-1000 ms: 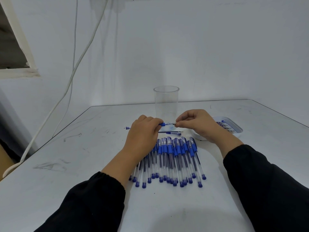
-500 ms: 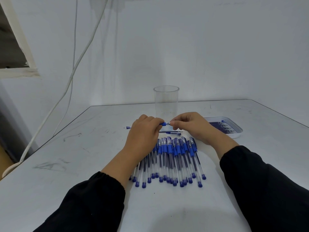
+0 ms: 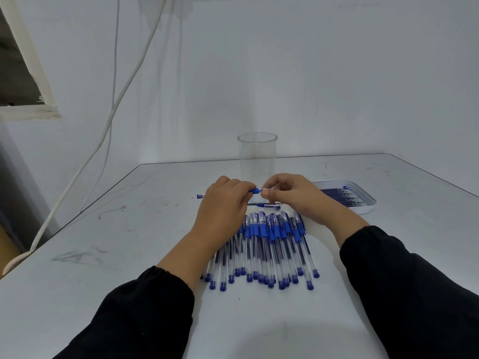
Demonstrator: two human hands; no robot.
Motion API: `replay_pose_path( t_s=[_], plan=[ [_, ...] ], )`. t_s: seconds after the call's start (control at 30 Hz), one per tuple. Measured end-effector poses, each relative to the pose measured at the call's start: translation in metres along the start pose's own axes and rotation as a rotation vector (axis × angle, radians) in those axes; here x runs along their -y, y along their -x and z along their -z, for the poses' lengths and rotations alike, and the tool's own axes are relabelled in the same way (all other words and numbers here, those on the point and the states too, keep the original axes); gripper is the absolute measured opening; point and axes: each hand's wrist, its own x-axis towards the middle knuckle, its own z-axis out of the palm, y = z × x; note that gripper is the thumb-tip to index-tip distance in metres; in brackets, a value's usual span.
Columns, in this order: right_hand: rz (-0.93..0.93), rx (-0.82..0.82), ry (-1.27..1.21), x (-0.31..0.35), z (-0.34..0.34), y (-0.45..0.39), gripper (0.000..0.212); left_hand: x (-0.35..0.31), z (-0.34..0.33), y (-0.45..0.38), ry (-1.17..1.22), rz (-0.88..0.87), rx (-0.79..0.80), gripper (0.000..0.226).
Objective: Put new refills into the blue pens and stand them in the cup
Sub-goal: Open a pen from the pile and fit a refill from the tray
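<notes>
My left hand grips a blue pen held level above the table, its blue end cap sticking out to the left. My right hand pinches the pen's tip end, fingertips almost touching the left hand's. Beneath both hands lies a row of several blue pens with clear barrels. A clear plastic cup stands upright behind the hands with nothing in it. To the right, a white tray holds several refills.
A loose pen part and a thin refill lie on the table just behind the row. White cables hang down the wall at left. The table's left edge runs diagonally; walls close off the back.
My right hand has moved left along the pen toward my left hand, closing the gap at the tip end. The left hand has stayed still.
</notes>
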Motion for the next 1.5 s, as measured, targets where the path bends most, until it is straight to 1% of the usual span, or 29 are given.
replay_pose_path(
  t_s=[0.17,0.2,0.23,0.3,0.33,0.4,0.43,0.6,0.73,0.83,0.93,0.97,1.03,1.1,1.17,1.3,1.5],
  plan=[
    [-0.016,-0.028,0.005,0.005,-0.003,0.003,0.035,0.0,0.0,0.0,-0.002,-0.021,-0.008,0.018],
    [-0.02,-0.032,0.0,0.006,-0.002,0.003,0.036,0.0,0.0,0.0,-0.003,-0.025,-0.008,0.018],
    [-0.022,-0.03,-0.004,0.006,-0.002,0.003,0.032,0.0,0.0,0.0,-0.003,-0.026,-0.007,0.018],
    [-0.006,-0.008,-0.016,0.003,0.0,0.001,0.015,0.001,0.0,0.0,-0.002,-0.023,-0.006,0.018],
    [0.008,0.0,-0.024,0.002,0.001,0.0,0.011,0.001,0.0,0.0,-0.002,-0.021,-0.006,0.018],
    [0.018,-0.006,-0.018,0.0,0.001,0.001,0.01,0.0,0.001,0.0,0.002,-0.017,-0.007,0.018],
    [0.019,-0.014,-0.008,0.0,0.001,0.001,0.012,0.0,0.001,0.0,0.005,-0.016,-0.008,0.018],
    [-0.001,-0.03,0.037,0.005,-0.001,0.003,0.035,0.001,0.0,0.0,0.01,-0.039,-0.028,0.019],
    [-0.028,-0.05,0.062,0.007,0.0,0.004,0.045,0.0,0.0,0.0,0.01,-0.05,-0.035,0.021],
    [-0.025,-0.047,0.066,0.005,0.001,0.004,0.044,0.002,0.0,0.0,0.012,-0.039,-0.035,0.021],
    [-0.01,-0.121,0.081,-0.003,0.005,0.0,0.035,0.003,0.001,0.0,-0.002,-0.015,-0.033,0.022],
    [-0.01,-0.147,0.138,-0.007,0.007,-0.002,0.03,0.003,0.001,0.0,-0.007,-0.008,-0.034,0.021],
    [-0.006,-0.178,0.387,-0.012,0.009,-0.004,0.022,0.004,0.0,0.0,-0.015,0.006,-0.035,0.018],
    [0.006,-0.165,0.694,-0.016,0.008,-0.006,0.021,0.005,0.0,0.0,-0.019,0.022,-0.024,0.017],
    [0.007,-0.139,0.884,-0.018,0.005,-0.007,0.02,0.005,-0.001,0.001,-0.019,0.042,-0.002,0.017],
    [0.01,-0.115,1.018,-0.019,0.001,-0.011,0.022,0.005,-0.001,0.0,-0.017,0.077,0.036,0.019],
    [0.019,-0.107,1.037,-0.022,-0.001,-0.013,0.022,0.005,0.0,0.0,-0.023,0.091,0.056,0.021]
  ],
)
